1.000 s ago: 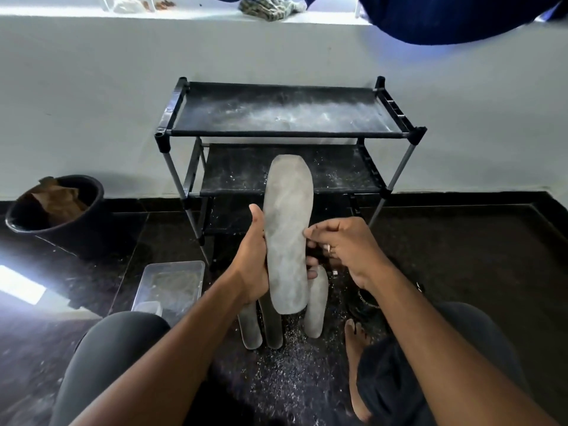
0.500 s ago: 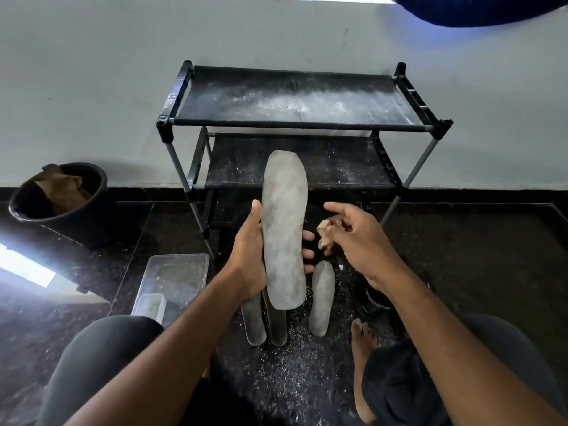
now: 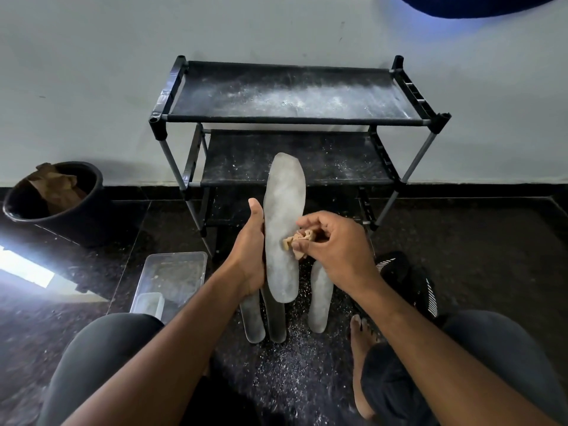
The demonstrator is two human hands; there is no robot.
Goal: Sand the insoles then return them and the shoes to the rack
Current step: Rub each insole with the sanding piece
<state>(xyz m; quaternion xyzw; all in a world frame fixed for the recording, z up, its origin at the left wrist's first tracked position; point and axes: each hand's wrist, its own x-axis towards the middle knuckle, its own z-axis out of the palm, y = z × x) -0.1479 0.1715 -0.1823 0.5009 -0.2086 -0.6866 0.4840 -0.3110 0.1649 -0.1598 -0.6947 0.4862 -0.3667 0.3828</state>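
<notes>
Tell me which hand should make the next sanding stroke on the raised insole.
Right. The right hand already pinches the sandpaper scrap against the insole, while the left hand grips the insole's edge and keeps it upright, so it is likely busy steadying.

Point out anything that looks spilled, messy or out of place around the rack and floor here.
Pale sanding dust is scattered over the dark floor around the three insoles lying there, and it streaks the rack on its top shelf. Crumpled brown paper sticks up out of the black bucket. Nothing looks broken.
</notes>
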